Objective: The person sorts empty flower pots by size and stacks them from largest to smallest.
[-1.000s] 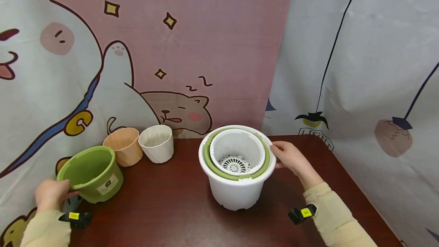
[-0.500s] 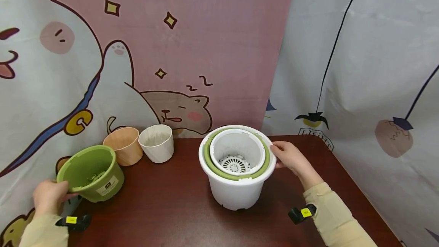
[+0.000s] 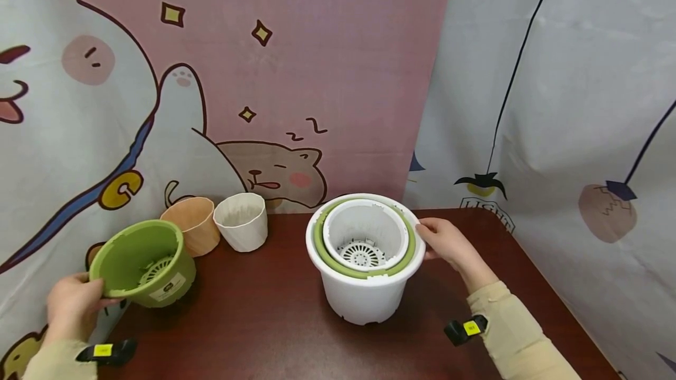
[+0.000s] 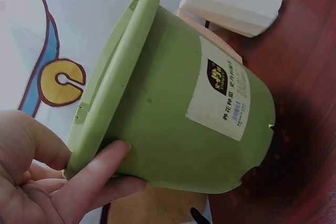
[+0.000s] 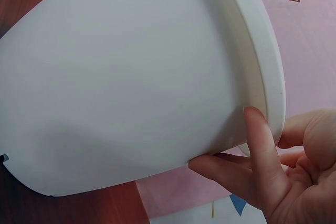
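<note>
A green plastic flower pot [image 3: 182, 271] with a paper label is tilted toward the camera at the left, its slotted bottom in sight. My left hand [image 3: 74, 304] grips its rim, thumb on one side and fingers beneath, as the left wrist view also shows. Right of the middle stands a large white flower pot [image 3: 361, 298], upright on the table. Nested inside it are a green pot [image 3: 318, 238], of which only the rim shows, and a smaller white pot [image 3: 364, 221] with a slotted bottom. My right hand [image 3: 449, 242] pinches the large white pot's rim from the right.
Behind the green pot, a small orange pot [image 3: 198, 233] and a small white ribbed pot [image 3: 244, 224] stand side by side at the table's back edge. The dark red table [image 3: 253, 321] meets printed cloth walls at the back, left and right.
My left hand has tipped the green pot further toward the camera and lifted it slightly, so its slotted bottom has come into sight. The right hand and the nested pots have stayed still.
</note>
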The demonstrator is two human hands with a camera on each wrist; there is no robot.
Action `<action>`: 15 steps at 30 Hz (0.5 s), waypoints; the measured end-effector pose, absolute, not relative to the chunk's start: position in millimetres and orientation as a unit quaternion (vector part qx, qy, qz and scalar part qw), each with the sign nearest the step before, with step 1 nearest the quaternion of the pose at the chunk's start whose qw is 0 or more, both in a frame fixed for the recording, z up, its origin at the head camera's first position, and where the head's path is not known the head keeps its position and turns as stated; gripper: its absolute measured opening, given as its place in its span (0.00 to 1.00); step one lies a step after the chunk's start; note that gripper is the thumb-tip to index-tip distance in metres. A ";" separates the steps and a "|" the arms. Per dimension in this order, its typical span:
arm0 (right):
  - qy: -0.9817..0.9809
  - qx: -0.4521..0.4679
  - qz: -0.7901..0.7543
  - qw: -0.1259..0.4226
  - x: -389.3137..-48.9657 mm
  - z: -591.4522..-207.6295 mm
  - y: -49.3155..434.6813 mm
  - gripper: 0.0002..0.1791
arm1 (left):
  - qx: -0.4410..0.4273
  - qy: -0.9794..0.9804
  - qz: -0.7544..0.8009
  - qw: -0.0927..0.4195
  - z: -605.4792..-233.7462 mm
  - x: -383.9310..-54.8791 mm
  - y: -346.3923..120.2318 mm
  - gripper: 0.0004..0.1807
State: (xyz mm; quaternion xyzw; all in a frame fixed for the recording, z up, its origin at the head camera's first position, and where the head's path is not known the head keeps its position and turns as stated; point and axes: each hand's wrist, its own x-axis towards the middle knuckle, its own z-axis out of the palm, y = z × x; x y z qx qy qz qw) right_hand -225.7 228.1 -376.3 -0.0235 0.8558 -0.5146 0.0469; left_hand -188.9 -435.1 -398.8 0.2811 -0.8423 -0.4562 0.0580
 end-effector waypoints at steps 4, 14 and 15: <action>0.855 -0.023 -0.516 0.047 -225.6 -376.4 228.2 0.23 | 0.284 -0.832 -0.474 0.059 -395.6 -191.1 -430.2 0.33; 0.855 -0.023 -0.516 0.047 -226.1 -377.0 228.4 0.23 | 0.235 -0.839 -0.487 0.055 -381.0 -191.0 -414.7 0.34; 0.855 -0.023 -0.516 0.047 -226.2 -377.1 228.5 0.23 | 0.228 -0.841 -0.487 0.054 -378.9 -191.2 -412.8 0.34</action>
